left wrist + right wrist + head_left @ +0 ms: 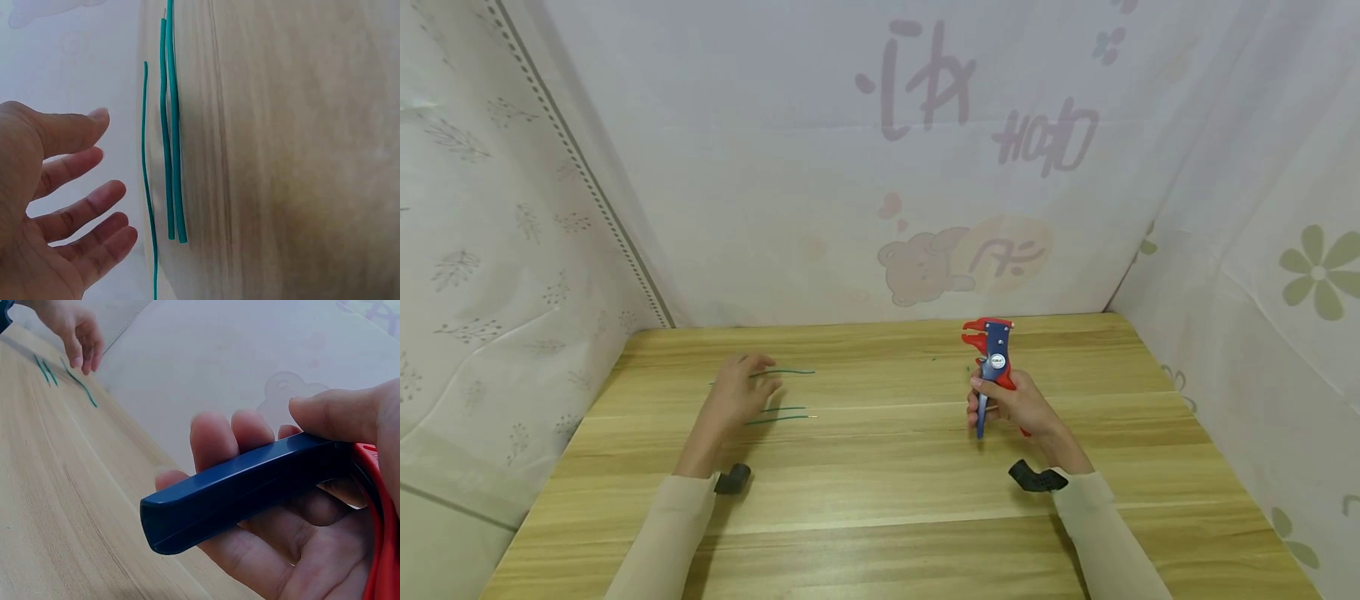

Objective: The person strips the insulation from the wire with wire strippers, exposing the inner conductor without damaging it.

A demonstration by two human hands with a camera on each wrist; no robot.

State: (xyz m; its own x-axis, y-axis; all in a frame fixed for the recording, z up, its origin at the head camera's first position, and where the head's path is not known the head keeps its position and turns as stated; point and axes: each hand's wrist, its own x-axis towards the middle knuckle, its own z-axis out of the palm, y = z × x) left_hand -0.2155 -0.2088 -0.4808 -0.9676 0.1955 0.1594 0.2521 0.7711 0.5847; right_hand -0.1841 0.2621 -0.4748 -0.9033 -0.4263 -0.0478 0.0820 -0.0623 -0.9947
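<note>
My right hand grips a blue and red wire stripper by its handles, with the red stripping head pointing away from me and its jaws apart. In the right wrist view, fingers curl round the blue handle. My left hand hovers over the table's left side, fingers loosely spread and holding nothing. Nearest to it lies a green wire, apart from two shorter-looking green wires lying side by side closer to me. One of these shows a bare copper end. The left hand partly hides the wires in the head view.
The wood-grain table runs back to a printed curtain, with more curtain at both sides. Tiny green scraps lie near the stripper. Black wrist mounts stick out from both sleeves.
</note>
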